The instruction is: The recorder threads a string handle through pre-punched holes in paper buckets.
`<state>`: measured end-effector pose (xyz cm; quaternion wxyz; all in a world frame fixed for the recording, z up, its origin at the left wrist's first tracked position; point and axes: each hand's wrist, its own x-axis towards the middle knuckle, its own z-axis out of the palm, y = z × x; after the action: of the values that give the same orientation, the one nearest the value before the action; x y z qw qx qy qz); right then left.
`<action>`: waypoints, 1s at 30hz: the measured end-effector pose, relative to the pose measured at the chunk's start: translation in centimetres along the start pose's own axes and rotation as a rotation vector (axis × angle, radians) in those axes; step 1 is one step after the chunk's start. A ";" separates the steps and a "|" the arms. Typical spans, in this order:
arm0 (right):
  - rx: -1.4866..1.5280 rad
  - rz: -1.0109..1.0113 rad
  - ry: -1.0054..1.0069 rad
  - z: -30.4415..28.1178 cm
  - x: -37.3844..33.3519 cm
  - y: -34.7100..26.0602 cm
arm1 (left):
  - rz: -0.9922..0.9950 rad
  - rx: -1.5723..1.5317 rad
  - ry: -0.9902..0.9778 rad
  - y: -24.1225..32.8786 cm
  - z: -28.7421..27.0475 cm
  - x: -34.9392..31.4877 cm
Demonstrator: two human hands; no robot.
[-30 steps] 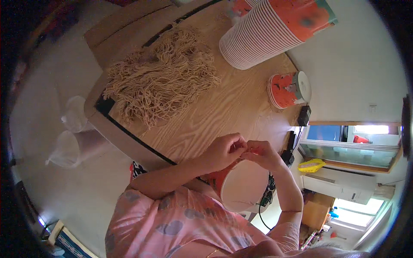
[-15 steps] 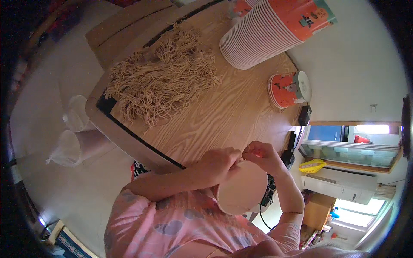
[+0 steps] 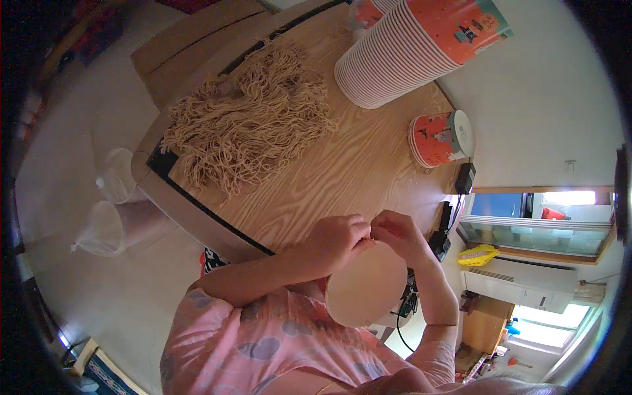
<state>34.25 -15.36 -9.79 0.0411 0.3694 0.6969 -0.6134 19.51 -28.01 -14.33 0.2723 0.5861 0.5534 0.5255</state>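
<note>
A paper tub (image 3: 367, 286) is close against my body, its pale open mouth facing up toward me. My left hand (image 3: 339, 243) grips the tub at its rim, with its fingers curled. At the same stretch of rim, my right hand (image 3: 399, 238) pinches its fingertips together, close to the left fingers. Whatever lies between the right fingertips is too small to make out. Ahead on the wooden table (image 3: 289, 210) lies a loose heap of beige cotton strings (image 3: 253, 118).
A tall nested stack of orange paper tubs (image 3: 401, 56) lies at the far right of the table. A shorter upturned stack (image 3: 441, 138) stands nearer. Black adapters (image 3: 465, 178) and cables line the right edge. Bagged tubs (image 3: 108, 227) rest on the floor at left.
My right fingers have closed in nearer the left ones at the rim. The tub has shifted slightly left. The strings and stacks stay put.
</note>
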 end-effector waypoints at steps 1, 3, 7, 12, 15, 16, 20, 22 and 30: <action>0.001 0.000 0.004 -0.3 0.5 0.2 | -0.046 -0.096 -0.002 -0.1 0.0 0.1; -0.041 -0.008 -0.125 -1.0 1.6 0.8 | -0.117 -0.206 -0.016 -0.7 0.0 0.5; -0.041 -0.026 -0.159 -0.5 2.1 -0.6 | -0.257 -0.472 -0.018 -2.2 -0.2 0.4; 0.109 0.021 -0.064 -0.3 1.5 -0.8 | -0.268 -0.507 -0.023 -2.7 0.7 0.3; 0.174 -0.037 0.012 -0.1 1.1 0.3 | -0.249 -0.564 -0.011 -3.3 1.8 0.5; 0.176 -0.036 0.015 0.0 0.9 0.7 | -0.276 -0.626 -0.014 -3.3 2.0 0.5; 0.235 -0.080 0.185 0.9 0.4 1.6 | -0.422 -0.571 -0.144 -3.6 2.0 1.2; 0.230 -0.076 0.249 1.3 0.2 1.8 | -0.420 -0.729 -0.158 -3.5 2.1 1.2; 0.224 -0.227 0.399 1.8 -0.1 2.6 | -0.412 -0.733 -0.107 -3.4 3.5 1.1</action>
<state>35.13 -17.08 -12.33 -0.2076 0.4047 0.6561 -0.6023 21.30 -25.27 -18.14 0.5904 0.3541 0.4208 0.5907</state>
